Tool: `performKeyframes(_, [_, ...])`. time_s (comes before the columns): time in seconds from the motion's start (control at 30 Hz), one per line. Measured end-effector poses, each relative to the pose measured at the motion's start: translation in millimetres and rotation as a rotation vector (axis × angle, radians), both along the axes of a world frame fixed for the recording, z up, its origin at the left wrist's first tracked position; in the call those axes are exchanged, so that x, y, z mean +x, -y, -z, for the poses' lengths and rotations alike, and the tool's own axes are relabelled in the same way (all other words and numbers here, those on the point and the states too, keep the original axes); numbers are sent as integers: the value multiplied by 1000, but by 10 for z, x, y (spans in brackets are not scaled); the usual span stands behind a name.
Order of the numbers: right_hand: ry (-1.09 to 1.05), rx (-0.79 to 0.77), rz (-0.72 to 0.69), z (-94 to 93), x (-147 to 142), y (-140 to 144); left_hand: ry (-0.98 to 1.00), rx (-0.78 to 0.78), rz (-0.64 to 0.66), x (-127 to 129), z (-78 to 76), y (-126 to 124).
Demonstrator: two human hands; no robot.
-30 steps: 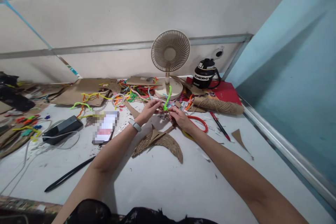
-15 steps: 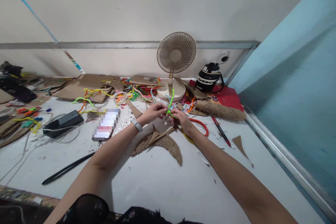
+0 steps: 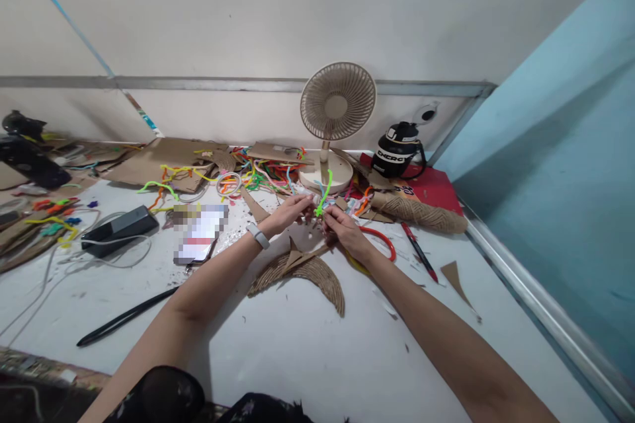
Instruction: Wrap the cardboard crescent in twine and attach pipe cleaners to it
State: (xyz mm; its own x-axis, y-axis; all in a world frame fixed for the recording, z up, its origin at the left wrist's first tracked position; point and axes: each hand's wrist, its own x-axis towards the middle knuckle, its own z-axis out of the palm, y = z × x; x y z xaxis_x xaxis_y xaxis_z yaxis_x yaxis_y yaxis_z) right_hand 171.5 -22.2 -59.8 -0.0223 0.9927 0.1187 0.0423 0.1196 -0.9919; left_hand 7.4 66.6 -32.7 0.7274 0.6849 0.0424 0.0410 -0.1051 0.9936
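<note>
Nearest the camera, the person's two forearms reach up from the lower edge of the frame across the white desk (image 3: pixel 307 357), past a black stick (image 3: pixel 126 317) at lower left and a curved corrugated cardboard piece (image 3: pixel 317 274) at centre. Just above it, the left hand (image 3: pixel 290 210) and the right hand (image 3: pixel 344 228) meet at the middle of the frame, each grip pinched shut on the green pipe cleaner (image 3: pixel 325 193), whose free end stands upright. Compared with a second ago the hands sit slightly closer together and the strand is a little more twisted, so the twisting appears to be progressing. Farther back stand a small fan (image 3: pixel 337 102) and a black bottle (image 3: pixel 394 155) lettered "ENERGY", partly legible.
</note>
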Motion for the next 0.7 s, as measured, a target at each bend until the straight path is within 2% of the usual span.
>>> performKeyframes(0.17, [5,2,4,-12,0,-3,38,190,116,9,-4,1])
performKeyframes(0.4, [15,-4,11,-30,14,1,47,168,193,-43,24,-31])
performKeyframes(0.53, [114,28,4,-61,3,21,7,240,199,-33,45,-60])
performKeyframes(0.7, [167,47,-6,-75,-11,32,56,316,126,-7,46,-66])
